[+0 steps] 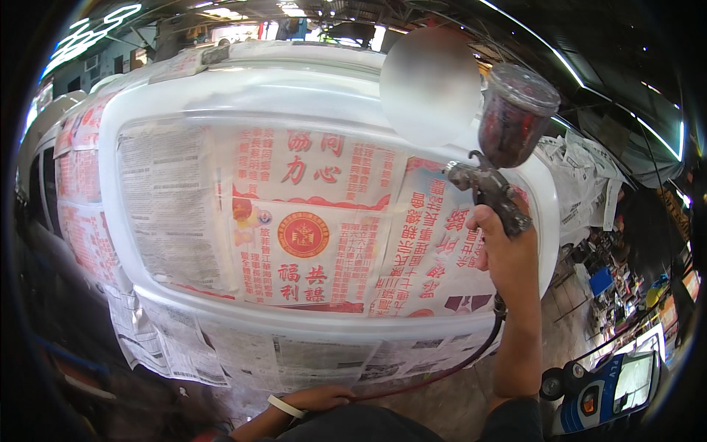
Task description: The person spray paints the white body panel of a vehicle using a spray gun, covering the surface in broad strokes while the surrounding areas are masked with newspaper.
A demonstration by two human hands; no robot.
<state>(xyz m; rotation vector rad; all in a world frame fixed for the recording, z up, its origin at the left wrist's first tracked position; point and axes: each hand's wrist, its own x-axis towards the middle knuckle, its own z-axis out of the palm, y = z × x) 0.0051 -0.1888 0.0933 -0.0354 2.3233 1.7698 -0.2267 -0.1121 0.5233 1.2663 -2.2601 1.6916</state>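
My right hand [495,239] is closed round a dark, paint-stained spray gun [501,206] with a lidded cup [515,118] of dark red contents on top. The gun is held in front of a white vehicle body panel [258,92], whose window opening is covered with printed newspaper [177,206], some red, some grey. A dark red hose [442,376] runs down from the gun to my left hand [324,398], which is closed on it at the lower middle, below the panel. My left wrist wears a pale band.
More newspaper [210,346] covers the vehicle below the opening and around both sides. A blurred round patch [431,85] hides part of the upper background. At the right are cluttered items and a blue-and-white vehicle [604,390]. Roof beams and strip lights [560,51] are overhead.
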